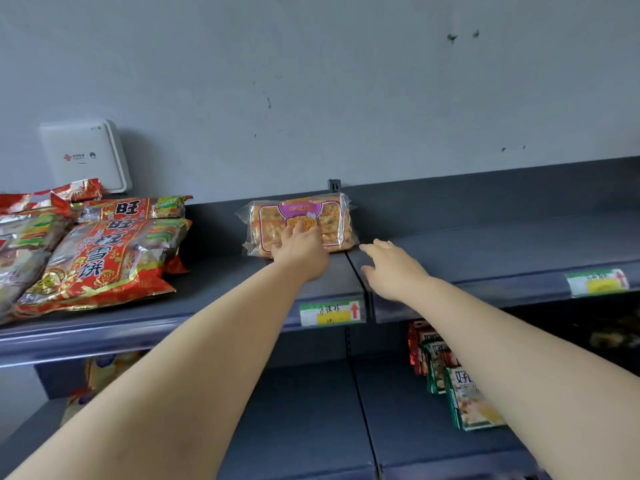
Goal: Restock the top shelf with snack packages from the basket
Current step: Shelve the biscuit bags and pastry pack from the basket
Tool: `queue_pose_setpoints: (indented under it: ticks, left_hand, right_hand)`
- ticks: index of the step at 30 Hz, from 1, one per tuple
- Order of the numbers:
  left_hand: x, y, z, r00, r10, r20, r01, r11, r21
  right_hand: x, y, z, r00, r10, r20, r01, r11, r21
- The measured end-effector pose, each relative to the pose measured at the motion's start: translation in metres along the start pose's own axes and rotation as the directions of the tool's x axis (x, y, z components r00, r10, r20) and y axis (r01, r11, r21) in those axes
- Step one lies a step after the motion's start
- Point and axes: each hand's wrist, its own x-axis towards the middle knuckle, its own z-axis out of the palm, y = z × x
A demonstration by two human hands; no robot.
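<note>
Saw clear snack pack (304, 216) lying on top shelf (214, 271), straight behind price tag (330, 311), back edge against the shelf's rear lip. Held stacked golden biscuits under a purple label.

Noted left hand (301, 249) just behind the tag, fingers laid straight on the pack's front face. Touching, not wrapped round it, so grip released.

Noted right hand (391, 268) up and right of the tag, across the shelf seam. Fingers spread and relaxed, grasping nothing. Just beside the pack's right corner, not touching it. Could not tell whether resting on the shelf or hanging just above it.

Logged a pile of red rice-cracker bags (104, 258) well left of the tag on the same shelf, lying flat and overlapping. Spotted white router box (83, 155) behind them, far up-left of the tag, against grey wall (346, 98). Spotted second tag (596, 281) far right of the price tag, on the same shelf edge.

Checked lower shelf (311, 410) below the tag. Held a row of green and red packets (434, 367) standing on edge down-right of the tag, partly hidden by the right forearm. Also held yellow bags (100, 372) down-left, too blurred to read.
</note>
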Motion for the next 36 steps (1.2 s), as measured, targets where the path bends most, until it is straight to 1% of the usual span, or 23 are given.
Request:
queue_pose_setpoints:
  ticks: [2,5,7,10,12,14,18,26,29,31,36]
  left_hand:
    - [-0.031,0.025,0.002,0.998,0.056,-0.002,-0.056,0.998,0.016]
    - [-0.078,0.061,0.011,0.993,0.114,-0.011,-0.114,0.993,-0.017]
    - [-0.109,0.084,0.019,0.989,0.145,0.020,-0.145,0.989,-0.019]
    - [-0.150,0.110,0.038,0.977,0.194,0.088,-0.195,0.981,0.001]
    - [-0.175,0.122,0.054,0.967,0.210,0.146,-0.214,0.977,0.011]
    - [-0.195,0.130,0.075,0.950,0.209,0.231,-0.223,0.974,0.037]
    - [-0.227,0.143,0.115,0.897,0.197,0.396,-0.255,0.962,0.098]
    - [-0.256,0.149,0.205,0.770,0.191,0.608,-0.309,0.946,0.094]
    - [-0.259,0.145,0.241,0.707,0.189,0.682,-0.317,0.946,0.066]
    - [-0.261,0.143,0.265,0.677,0.198,0.709,-0.316,0.948,0.037]
    - [-0.270,0.137,0.320,0.571,0.165,0.804,-0.287,0.958,0.008]
  right_hand:
    - [-0.034,0.016,-0.007,1.000,0.006,0.000,-0.006,0.999,-0.038]
    - [-0.084,0.041,-0.013,1.000,0.013,-0.010,-0.013,0.999,-0.051]
    - [-0.116,0.056,-0.016,1.000,0.007,-0.025,-0.009,0.998,-0.061]
    - [-0.161,0.079,-0.015,1.000,0.008,-0.020,-0.010,0.995,-0.099]
    - [-0.188,0.096,-0.011,0.999,0.033,0.011,-0.032,0.991,-0.132]
    - [-0.213,0.114,-0.006,0.996,0.077,0.052,-0.067,0.984,-0.163]
    - [-0.259,0.149,0.009,0.977,0.157,0.142,-0.126,0.971,-0.201]
    - [-0.307,0.206,0.067,0.889,0.329,0.318,-0.256,0.934,-0.251]
    - [-0.318,0.222,0.094,0.838,0.374,0.398,-0.290,0.922,-0.256]
    - [-0.325,0.234,0.111,0.797,0.405,0.448,-0.313,0.911,-0.267]
    - [-0.341,0.265,0.152,0.705,0.475,0.527,-0.346,0.878,-0.329]
